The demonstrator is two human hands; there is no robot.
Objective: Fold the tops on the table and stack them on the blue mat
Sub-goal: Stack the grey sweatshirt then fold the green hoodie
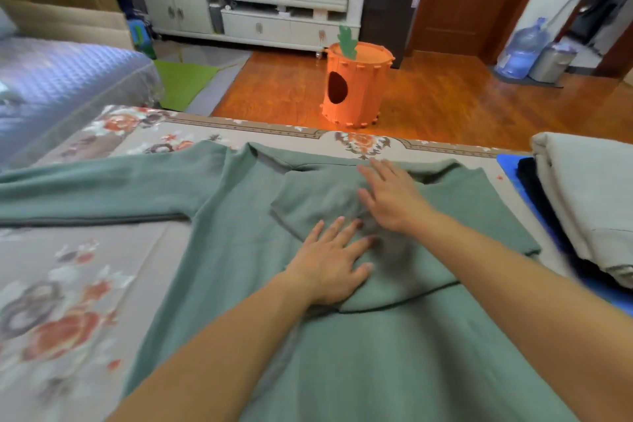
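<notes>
floral table (78, 284) bears one green top (239, 216), two flat hands (330, 265) pressing.

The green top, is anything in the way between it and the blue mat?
Nothing lies between the green top and the blue mat. The mat already holds a stack: a black top under a beige top, so the green one goes on that.

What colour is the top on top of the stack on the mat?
Beige top, clearest in the head view.
</notes>
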